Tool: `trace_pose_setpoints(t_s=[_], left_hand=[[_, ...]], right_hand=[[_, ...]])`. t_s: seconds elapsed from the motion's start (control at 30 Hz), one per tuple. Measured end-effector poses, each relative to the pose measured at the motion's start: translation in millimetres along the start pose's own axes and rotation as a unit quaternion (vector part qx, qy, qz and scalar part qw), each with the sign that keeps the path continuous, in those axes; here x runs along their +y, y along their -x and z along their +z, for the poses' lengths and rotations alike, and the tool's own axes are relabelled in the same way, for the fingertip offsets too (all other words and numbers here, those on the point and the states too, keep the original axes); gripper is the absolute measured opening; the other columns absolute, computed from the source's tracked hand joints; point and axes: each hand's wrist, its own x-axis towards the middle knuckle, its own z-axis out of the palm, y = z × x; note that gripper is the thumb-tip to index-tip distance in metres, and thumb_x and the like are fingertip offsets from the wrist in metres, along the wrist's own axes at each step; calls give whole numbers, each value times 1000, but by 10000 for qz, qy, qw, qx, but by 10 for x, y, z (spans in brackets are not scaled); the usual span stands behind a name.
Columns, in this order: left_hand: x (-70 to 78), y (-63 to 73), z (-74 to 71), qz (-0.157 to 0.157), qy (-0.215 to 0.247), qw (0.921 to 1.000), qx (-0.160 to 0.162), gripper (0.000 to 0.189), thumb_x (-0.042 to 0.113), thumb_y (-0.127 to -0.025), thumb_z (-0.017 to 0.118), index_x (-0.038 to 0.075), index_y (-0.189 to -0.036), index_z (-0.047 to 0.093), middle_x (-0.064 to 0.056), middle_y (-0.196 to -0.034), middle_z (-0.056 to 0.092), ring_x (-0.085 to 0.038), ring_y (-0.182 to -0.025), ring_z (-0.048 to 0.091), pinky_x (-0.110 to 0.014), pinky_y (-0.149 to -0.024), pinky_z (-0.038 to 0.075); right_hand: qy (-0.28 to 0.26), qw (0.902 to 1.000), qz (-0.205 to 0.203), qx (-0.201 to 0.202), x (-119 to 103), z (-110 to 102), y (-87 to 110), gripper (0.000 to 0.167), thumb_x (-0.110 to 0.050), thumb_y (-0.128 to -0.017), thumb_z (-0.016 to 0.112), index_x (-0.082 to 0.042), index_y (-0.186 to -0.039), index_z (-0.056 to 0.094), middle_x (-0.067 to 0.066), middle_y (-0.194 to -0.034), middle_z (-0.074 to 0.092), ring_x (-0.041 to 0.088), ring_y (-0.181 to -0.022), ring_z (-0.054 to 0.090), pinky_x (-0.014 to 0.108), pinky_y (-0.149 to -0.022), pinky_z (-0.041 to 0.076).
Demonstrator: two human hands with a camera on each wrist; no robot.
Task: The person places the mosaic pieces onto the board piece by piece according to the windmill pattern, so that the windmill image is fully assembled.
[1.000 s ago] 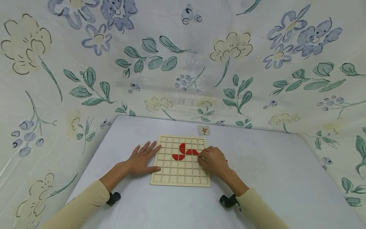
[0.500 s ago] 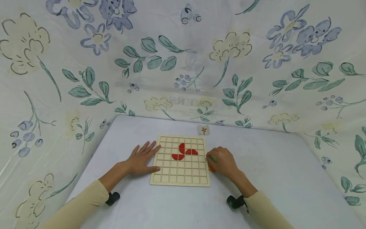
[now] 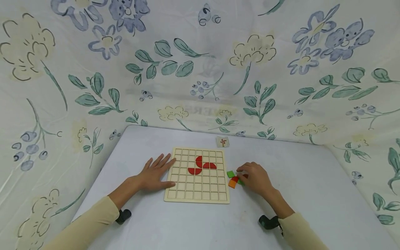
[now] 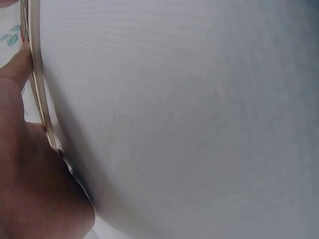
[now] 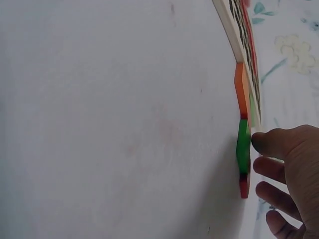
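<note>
A wooden grid board (image 3: 198,189) lies flat on the white table, with several red rounded pieces (image 3: 195,171) in its cells above the middle. My left hand (image 3: 155,174) rests spread at the board's left edge, fingertips and thumb on the rim. Right of the board, my right hand (image 3: 256,177) hovers over a small cluster of loose tiles, fingers loosely bent. That cluster has a green tile (image 3: 230,174), an orange tile (image 3: 232,184), a red piece (image 3: 235,179) and another green tile (image 5: 243,147) close to the thumb. The fingers partly hide the cluster; nothing held shows.
A small card (image 3: 223,142) with a red pattern on a grid lies behind the board. White tabletop (image 3: 290,177) stretches to the right. Flower-printed sheeting (image 3: 200,76) rises behind the table. A black wrist camera (image 3: 268,222) sits below each hand.
My right hand has moved from the board's right side rightward to the loose tiles. A green tile it held half a second ago now lies beside the board. The left hand stays put.
</note>
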Motion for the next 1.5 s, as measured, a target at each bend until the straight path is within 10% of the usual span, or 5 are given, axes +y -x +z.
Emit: trace_pose_setpoints(t_s=[1.2,1.5], left_hand=[[4,14,-14,-30,-46,10000,-81,96,70,-87,54,14,-158,21,-12,-163,11,-36,-148,4,-63,-113,2],[9,8,-15,-32,-39,9999,-115,96,69,-87,54,14,-158,21,-13,-163,10,-37,-148,4,-64,-112,3]], right_hand=[[-1186,9873,379,-989,338,-113,169,20,-3,-82,78,-9,-101,76,-7,-90,65,14,-88,58,40,-81,51],[-1595,9756,1021,-1112,314,-118,134,18,-2,-83,78,-11,-97,72,-6,-87,63,15,-81,56,32,-78,53]])
